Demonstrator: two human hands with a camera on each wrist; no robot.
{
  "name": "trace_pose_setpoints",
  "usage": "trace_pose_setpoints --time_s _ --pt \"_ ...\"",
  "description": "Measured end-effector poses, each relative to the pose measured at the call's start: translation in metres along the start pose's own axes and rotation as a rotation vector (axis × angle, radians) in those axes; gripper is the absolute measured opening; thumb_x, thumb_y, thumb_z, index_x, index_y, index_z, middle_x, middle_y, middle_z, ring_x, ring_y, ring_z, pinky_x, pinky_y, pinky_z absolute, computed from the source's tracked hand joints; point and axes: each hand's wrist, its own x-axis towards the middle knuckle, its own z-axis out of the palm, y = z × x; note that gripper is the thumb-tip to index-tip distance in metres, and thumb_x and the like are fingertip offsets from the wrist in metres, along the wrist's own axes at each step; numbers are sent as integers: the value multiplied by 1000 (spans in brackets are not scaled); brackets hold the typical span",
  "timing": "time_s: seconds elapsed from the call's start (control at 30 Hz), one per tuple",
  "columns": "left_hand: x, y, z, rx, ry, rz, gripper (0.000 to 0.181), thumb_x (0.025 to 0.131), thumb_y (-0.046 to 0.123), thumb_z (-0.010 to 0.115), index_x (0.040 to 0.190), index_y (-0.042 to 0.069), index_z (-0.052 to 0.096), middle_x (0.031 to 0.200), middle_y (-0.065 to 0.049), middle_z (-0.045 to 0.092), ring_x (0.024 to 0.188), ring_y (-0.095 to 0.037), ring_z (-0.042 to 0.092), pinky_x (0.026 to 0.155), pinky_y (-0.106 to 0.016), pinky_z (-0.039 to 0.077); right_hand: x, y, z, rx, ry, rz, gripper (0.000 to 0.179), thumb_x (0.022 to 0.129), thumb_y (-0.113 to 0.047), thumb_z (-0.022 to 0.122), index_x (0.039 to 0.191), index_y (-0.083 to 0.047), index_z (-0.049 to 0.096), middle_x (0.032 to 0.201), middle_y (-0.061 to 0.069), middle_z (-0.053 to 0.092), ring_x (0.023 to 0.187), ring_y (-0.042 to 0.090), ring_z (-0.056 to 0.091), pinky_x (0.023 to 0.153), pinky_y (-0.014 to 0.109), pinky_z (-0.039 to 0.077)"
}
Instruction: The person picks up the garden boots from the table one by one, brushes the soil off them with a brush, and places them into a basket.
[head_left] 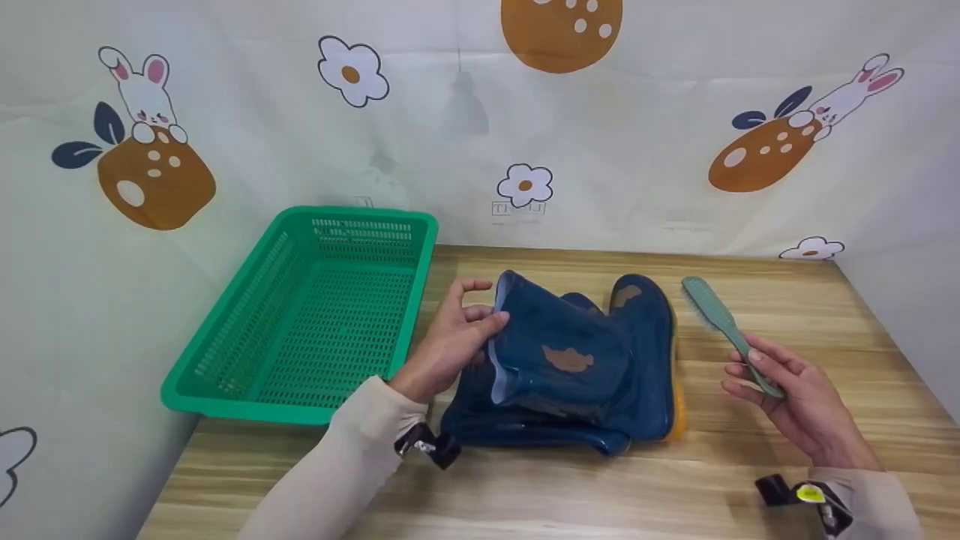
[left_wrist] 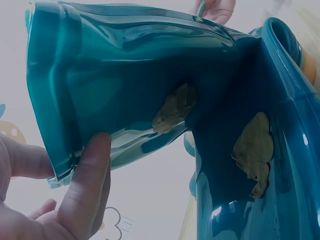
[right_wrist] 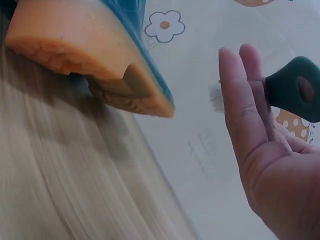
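Observation:
A dark blue rain boot [head_left: 570, 319] lies with its shaft pointing left, over a second blue rain boot [head_left: 525, 433]. Thumb and fingers of my left hand [head_left: 454, 334] pinch the upper boot's rim at its opening. Brown patches mark the blue surface, one on the shaft [left_wrist: 174, 109] and another on the lower blue part [left_wrist: 254, 147] in the left wrist view. An orange sole [right_wrist: 70, 40] shows in the right wrist view. To the right of the boots, my right hand [head_left: 802, 397] holds a green brush [head_left: 712, 306] by its handle, bristles facing left, apart from the boots.
A green plastic basket [head_left: 412, 315] with slotted walls stands left of the boots. The wood-grain table [head_left: 525, 495] meets a patterned cloth backdrop [head_left: 637, 150] behind, with more cloth at both sides. A small camera [head_left: 427, 444] is strapped to each wrist.

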Motion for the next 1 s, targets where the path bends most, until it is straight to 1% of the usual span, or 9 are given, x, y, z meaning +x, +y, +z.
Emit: trace_pose_setpoints --time_s 0.1,0.2,0.33,0.47,0.63,0.7,0.83,1.0 --pt "-1 1 0 -9 3 -3 47 91 6 57 131 9 31 94 -14 61 70 -20 64 52 -31 52 2 -1 3 22 -34 2 35 100 2 31 121 1 59 101 17 65 93 25 65 81 40 51" --pt "-1 2 0 -21 6 -11 47 91 6 58 130 9 32 97 -15 61 72 -21 65 54 -33 53 4 -2 7 49 -84 9 37 101 1 28 123 3 57 101 17 64 91 23 64 81 41 51" --pt "-1 2 2 -46 13 -35 49 88 3 60 129 9 34 96 -14 62 72 -22 66 58 -36 55 7 -4 13 50 -181 37 38 101 0 25 126 4 54 101 15 62 89 22 62 81 41 51" --pt "-2 3 3 -55 10 -49 51 86 -1 62 129 10 35 96 -15 62 74 -23 66 63 -39 55 11 -6 25 19 -260 84 40 101 0 23 127 4 53 99 14 62 88 20 62 81 39 51" --pt "-3 2 4 -51 -1 -47 51 86 -1 61 129 10 36 99 -17 63 77 -23 66 65 -41 55 16 -7 42 -45 -334 109 41 100 4 24 127 3 54 98 13 63 87 18 63 79 37 52" --pt "-2 1 3 -57 -4 -46 50 86 -1 61 128 10 36 98 -16 63 75 -23 66 64 -40 55 18 -6 48 -86 -351 121 40 99 5 25 126 2 55 98 12 64 87 17 64 77 36 52" --pt "-2 0 2 -58 -7 -43 50 86 -1 61 127 8 36 96 -14 63 74 -21 65 61 -38 55 21 -4 58 -155 -359 145 39 99 6 28 124 0 58 96 10 65 84 16 64 74 34 53" --pt "-3 0 2 -53 -7 -42 49 86 0 62 127 8 37 98 -16 63 77 -23 66 64 -40 55 26 1 67 -187 -392 169 39 99 6 29 125 -1 57 95 9 65 80 14 62 74 35 53"
